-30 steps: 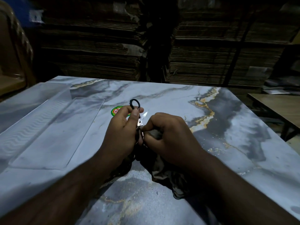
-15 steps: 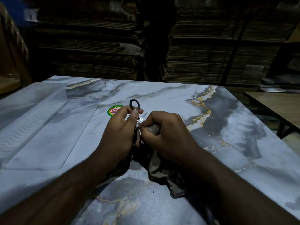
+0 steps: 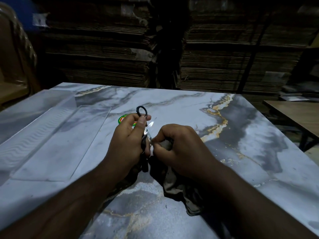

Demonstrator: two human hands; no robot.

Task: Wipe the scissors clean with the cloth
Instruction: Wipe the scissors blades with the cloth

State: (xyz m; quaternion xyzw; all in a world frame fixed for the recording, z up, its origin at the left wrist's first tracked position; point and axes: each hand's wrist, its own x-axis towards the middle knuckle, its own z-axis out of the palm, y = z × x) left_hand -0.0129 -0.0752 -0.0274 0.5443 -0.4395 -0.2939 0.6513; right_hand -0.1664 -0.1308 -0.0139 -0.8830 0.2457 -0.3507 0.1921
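Note:
Small scissors [image 3: 147, 131] with black loop handles are held over the middle of the marble table [image 3: 241, 138]. My left hand [image 3: 128, 144] grips them by the handles; one loop sticks up above my fingers. One shiny blade tip shows between my hands. My right hand [image 3: 181, 149] pinches a drab brown cloth [image 3: 176, 183] against the other blade near the pivot. The rest of the cloth hangs down under my right wrist onto the table.
A clear plastic tray [image 3: 51, 144] lies on the table's left part. A round green and red sticker [image 3: 122, 118] peeks out behind my left hand. Stacked cardboard [image 3: 215, 57] stands behind the table, a wooden table [image 3: 296, 111] at the right.
My right hand with the cloth has slid back down the blade toward the pivot, so the shiny blade tip that was covered half a second ago shows again. My left hand holds still.

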